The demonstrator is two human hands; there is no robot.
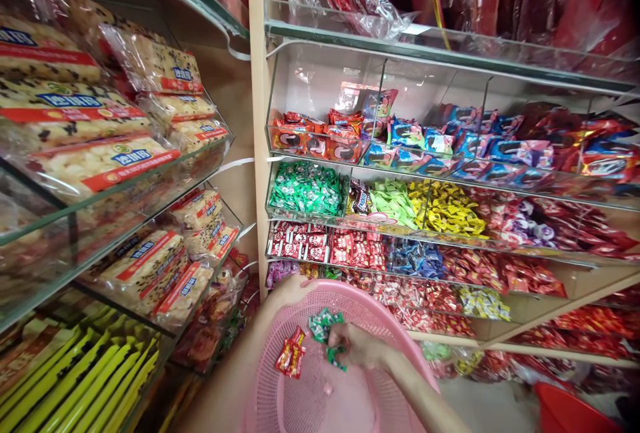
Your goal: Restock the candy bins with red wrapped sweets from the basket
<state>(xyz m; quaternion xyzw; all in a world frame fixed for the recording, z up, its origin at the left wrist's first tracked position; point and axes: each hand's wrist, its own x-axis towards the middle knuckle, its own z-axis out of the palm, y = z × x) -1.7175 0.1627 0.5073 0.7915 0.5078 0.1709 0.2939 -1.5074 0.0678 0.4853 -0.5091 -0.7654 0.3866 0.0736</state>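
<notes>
A pink plastic basket (pixel 395 316) with perforated sides is in front of me at the bottom of the view. My left hand (pixel 295 290) grips its far left rim, the fingers partly hidden behind the edge. Inside the basket is my right hand (pixel 357 345), its fingers curled round green-wrapped candies (pixel 336 355). Just beyond those fingers lies a small heap of green-wrapped candies (pixel 323 323). Red and yellow candy packets (pixel 291 354) rest to the left of it. A small pale pink piece (pixel 327 388), too small to name, is on the basket floor.
Ahead, glass-fronted shelves hold candies sorted by colour, including a bin of green candies (pixel 306 190) and yellow candies (pixel 447 210). Large packaged puffed-rice snacks (pixel 70 106) fill shelves close on the left. A red bucket (pixel 567 410) stands at the lower right.
</notes>
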